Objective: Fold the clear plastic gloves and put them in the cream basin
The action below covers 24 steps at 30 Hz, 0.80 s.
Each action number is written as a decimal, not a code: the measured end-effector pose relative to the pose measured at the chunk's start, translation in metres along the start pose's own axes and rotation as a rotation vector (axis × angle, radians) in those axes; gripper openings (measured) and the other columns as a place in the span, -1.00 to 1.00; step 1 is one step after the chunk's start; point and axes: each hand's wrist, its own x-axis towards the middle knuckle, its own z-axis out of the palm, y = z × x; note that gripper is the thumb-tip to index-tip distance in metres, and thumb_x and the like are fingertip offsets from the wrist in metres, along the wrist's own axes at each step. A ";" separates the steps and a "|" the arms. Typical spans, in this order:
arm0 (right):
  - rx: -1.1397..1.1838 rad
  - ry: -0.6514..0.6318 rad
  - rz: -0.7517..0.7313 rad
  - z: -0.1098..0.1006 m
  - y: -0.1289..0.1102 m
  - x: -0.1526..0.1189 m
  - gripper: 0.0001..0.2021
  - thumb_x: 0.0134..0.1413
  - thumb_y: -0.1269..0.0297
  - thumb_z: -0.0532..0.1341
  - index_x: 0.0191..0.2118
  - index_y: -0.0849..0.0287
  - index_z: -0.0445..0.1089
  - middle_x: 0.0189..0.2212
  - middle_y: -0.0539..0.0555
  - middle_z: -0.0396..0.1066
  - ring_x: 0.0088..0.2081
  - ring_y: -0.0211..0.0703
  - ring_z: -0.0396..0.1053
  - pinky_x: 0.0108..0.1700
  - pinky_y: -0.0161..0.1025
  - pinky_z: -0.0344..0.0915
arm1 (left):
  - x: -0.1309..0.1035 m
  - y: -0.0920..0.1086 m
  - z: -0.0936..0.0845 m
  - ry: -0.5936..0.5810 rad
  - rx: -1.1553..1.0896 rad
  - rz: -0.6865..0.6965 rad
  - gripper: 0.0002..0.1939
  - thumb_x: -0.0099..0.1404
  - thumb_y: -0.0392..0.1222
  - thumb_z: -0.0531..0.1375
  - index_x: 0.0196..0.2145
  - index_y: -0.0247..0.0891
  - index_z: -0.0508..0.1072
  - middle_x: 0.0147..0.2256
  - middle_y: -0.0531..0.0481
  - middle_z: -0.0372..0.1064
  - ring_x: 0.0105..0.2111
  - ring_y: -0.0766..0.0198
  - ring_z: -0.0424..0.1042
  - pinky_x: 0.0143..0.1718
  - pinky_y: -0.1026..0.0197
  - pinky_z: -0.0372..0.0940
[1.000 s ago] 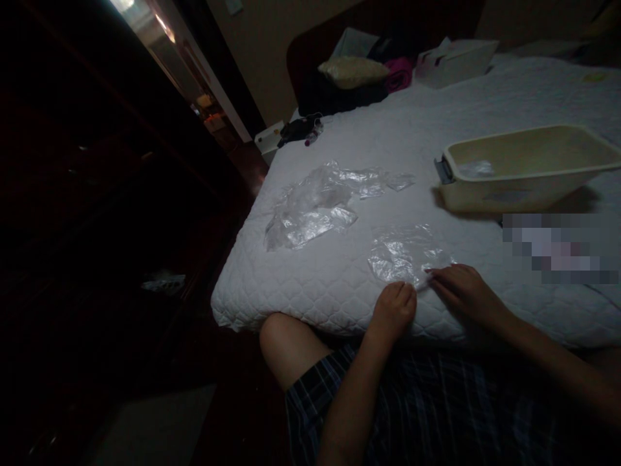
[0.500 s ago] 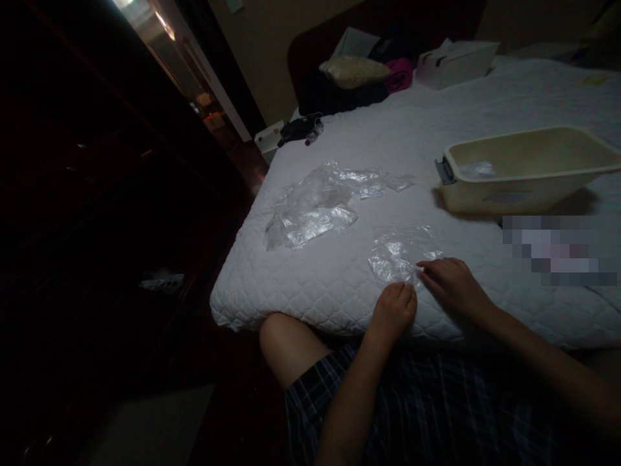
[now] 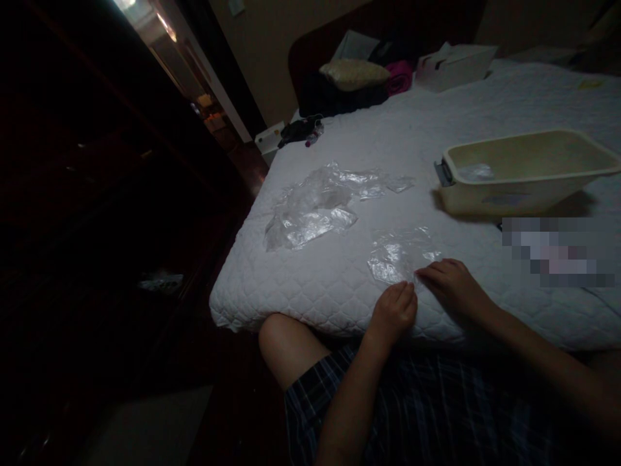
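Note:
A clear plastic bag (image 3: 395, 254) lies on the white quilted mattress (image 3: 301, 291) close to its front edge. My left hand (image 3: 395, 307) is closed at the bag's near edge, its fingertips pinching the plastic. Just to the right, my right hand (image 3: 451, 281) has thumb and fingers pressed together on the bag's near right corner. The two sets of fingertips almost meet. Farther back on the left, more crumpled clear plastic bags (image 3: 315, 207) are spread in a loose pile, apart from both hands.
A cream plastic bin (image 3: 514, 188) with a grey latch stands at the right, some clear plastic inside. A blurred-out patch (image 3: 557, 252) lies before it. Toward the headboard are a white box (image 3: 453, 68), a beige pillow (image 3: 354, 74) and a pink roll (image 3: 399, 77).
My right hand's fingertips have shifted slightly down and closer to my left fingertips. The bag and the left hand stay nearly in place.

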 end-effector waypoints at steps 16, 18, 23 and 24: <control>0.037 0.019 0.030 0.001 0.007 -0.005 -0.73 0.27 0.19 0.03 -0.22 0.13 0.46 -0.33 0.11 0.52 -0.26 -0.07 0.45 -0.01 0.02 0.19 | -0.008 -0.010 0.008 0.065 0.103 -0.166 -0.67 0.36 -0.23 0.05 -0.01 -0.45 0.41 0.02 -0.27 0.43 0.17 0.03 0.30 0.19 -0.12 0.23; 0.002 0.018 0.014 -0.001 0.005 -0.005 -0.73 0.27 0.22 0.03 -0.22 0.14 0.46 -0.32 0.12 0.52 -0.25 -0.06 0.45 -0.01 0.02 0.19 | -0.008 -0.011 0.008 0.066 0.107 -0.164 -0.67 0.36 -0.22 0.05 -0.01 -0.47 0.41 0.02 -0.26 0.43 0.16 0.04 0.31 0.20 -0.11 0.22; -0.044 0.012 -0.085 -0.005 -0.012 0.000 -0.75 0.25 0.33 0.04 -0.15 0.15 0.48 -0.26 0.16 0.52 -0.20 -0.06 0.44 0.01 0.00 0.21 | -0.009 -0.011 0.009 0.073 0.115 -0.153 -0.68 0.36 -0.22 0.06 -0.01 -0.45 0.40 0.03 -0.25 0.42 0.15 0.05 0.31 0.21 -0.13 0.20; -0.041 0.011 -0.106 -0.004 -0.016 0.000 -0.75 0.25 0.33 0.05 -0.14 0.15 0.48 -0.23 0.17 0.52 -0.18 -0.06 0.44 0.02 0.01 0.21 | -0.010 -0.011 0.009 0.065 0.114 -0.157 -0.68 0.36 -0.22 0.06 -0.01 -0.44 0.40 0.04 -0.25 0.41 0.15 0.05 0.31 0.21 -0.14 0.20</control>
